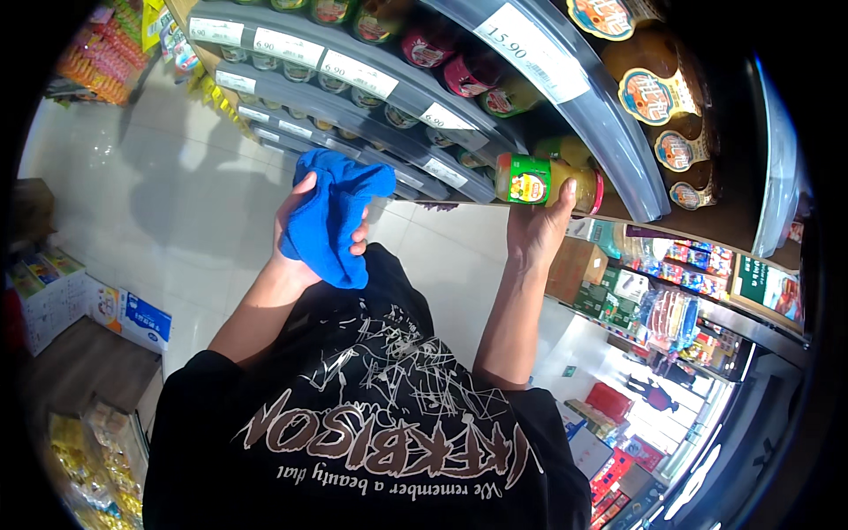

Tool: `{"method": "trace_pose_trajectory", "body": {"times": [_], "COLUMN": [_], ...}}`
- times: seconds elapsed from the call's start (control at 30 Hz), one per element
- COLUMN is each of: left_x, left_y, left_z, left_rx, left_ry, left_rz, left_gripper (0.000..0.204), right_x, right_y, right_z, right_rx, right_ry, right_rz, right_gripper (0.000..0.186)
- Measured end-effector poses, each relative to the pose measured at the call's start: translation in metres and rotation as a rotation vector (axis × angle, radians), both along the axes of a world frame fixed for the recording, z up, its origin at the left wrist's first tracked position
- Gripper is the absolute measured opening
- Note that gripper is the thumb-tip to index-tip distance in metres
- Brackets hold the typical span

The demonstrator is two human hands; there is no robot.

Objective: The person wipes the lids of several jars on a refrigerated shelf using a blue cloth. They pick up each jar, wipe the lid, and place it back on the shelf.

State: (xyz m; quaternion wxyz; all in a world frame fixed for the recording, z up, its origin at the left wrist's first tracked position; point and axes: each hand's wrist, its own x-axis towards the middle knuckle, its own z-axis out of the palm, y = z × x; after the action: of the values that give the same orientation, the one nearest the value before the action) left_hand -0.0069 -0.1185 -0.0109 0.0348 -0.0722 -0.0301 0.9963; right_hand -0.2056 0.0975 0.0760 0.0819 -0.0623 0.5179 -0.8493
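Note:
My left hand (pixel 293 231) is closed around a bunched blue cloth (pixel 334 208), which hangs over the fingers. Beside the cloth, a small see-through edge shows; I cannot make out what it belongs to. At the shelf's front edge, my right hand (pixel 537 234) grips a glass jar (pixel 530 180) lying on its side. The jar has a green label and a red lid, with the thumb near the lid end. Part of the jar's far side is hidden.
Shelves with curved clear fronts and white price tags (pixel 358 72) hold several rows of jars (pixel 427 49). Larger brown bottles (pixel 658 93) stand at the upper right. Cartons (pixel 132 316) sit on the left, above a pale tiled floor (pixel 203 256). Packaged goods (pixel 698 265) fill the right.

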Motion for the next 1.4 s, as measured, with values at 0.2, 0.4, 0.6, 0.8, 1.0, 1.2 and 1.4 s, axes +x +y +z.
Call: {"method": "trace_pose_trajectory", "body": {"times": [0.2, 0.4, 0.6, 0.8, 1.0, 1.2, 1.4], "left_x": [0.007, 0.007, 0.002, 0.003, -0.001, -0.001, -0.002], "left_y": [-0.014, -0.025, -0.024, -0.027, -0.031, -0.032, -0.034], "left_z": [-0.013, -0.013, -0.006, -0.003, -0.002, 0.005, 0.000], "left_rx": [-0.031, -0.019, -0.039, -0.090, -0.115, -0.095, -0.095], "left_ry": [-0.015, -0.035, -0.008, -0.033, -0.045, -0.041, -0.002], "left_rz": [-0.011, -0.011, 0.026, 0.052, 0.044, 0.058, 0.077], "left_gripper": [0.068, 0.065, 0.064, 0.062, 0.061, 0.062, 0.064], "right_x": [-0.002, 0.008, -0.002, -0.021, -0.037, -0.039, -0.041], "right_y": [0.010, -0.014, -0.021, -0.026, -0.025, -0.040, -0.049], "right_z": [-0.007, 0.004, 0.000, -0.004, -0.007, -0.007, 0.000], "right_rx": [-0.155, 0.154, 0.373, 0.407, 0.527, 0.574, 0.772], "right_ry": [-0.036, 0.352, 0.595, 0.629, 0.676, 0.826, 0.885], "right_rz": [0.153, 0.004, -0.110, -0.190, -0.236, -0.373, -0.429], "right_gripper": [0.054, 0.056, 0.063, 0.064, 0.059, 0.070, 0.073]}}
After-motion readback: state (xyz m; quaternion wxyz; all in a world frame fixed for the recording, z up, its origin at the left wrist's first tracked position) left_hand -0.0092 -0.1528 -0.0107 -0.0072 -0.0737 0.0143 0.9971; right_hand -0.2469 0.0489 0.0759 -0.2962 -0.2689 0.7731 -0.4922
